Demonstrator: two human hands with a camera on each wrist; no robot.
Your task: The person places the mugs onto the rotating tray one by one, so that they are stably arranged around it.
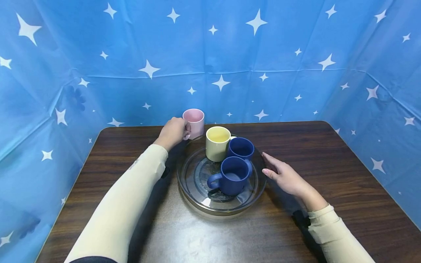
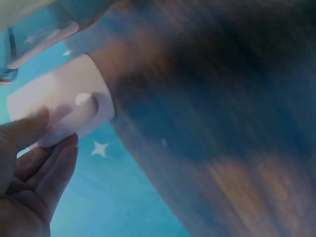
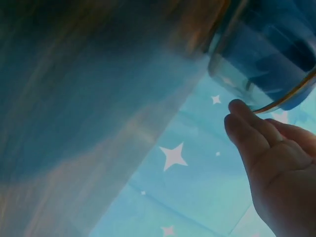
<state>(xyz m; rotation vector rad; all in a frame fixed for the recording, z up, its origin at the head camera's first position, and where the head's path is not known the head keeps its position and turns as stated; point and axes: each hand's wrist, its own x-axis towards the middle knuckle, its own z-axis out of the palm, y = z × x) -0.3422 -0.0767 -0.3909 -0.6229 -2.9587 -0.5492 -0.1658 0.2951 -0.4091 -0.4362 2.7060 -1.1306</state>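
At the far left rim of a round clear glass tray (image 1: 194,204), my left hand (image 1: 173,132) grips a pink mug (image 1: 194,124) by its handle. The left wrist view shows thumb and fingers pinching the handle of the pink mug (image 2: 64,98). On the tray stand a yellow mug (image 1: 215,146) at the back, a dark blue mug (image 1: 241,147) beside it, and another blue mug (image 1: 232,179) in front with its handle to the left. My right hand (image 1: 286,178), fingers straight, is at the tray's right rim. In the right wrist view its fingertips (image 3: 237,106) are right at the glass edge.
The tray sits on a dark wood-grain table (image 1: 329,175). A blue curtain (image 1: 276,54) with white stars rises behind the table's back edge and along both sides. The pink mug is close to that back edge, left of the yellow mug.
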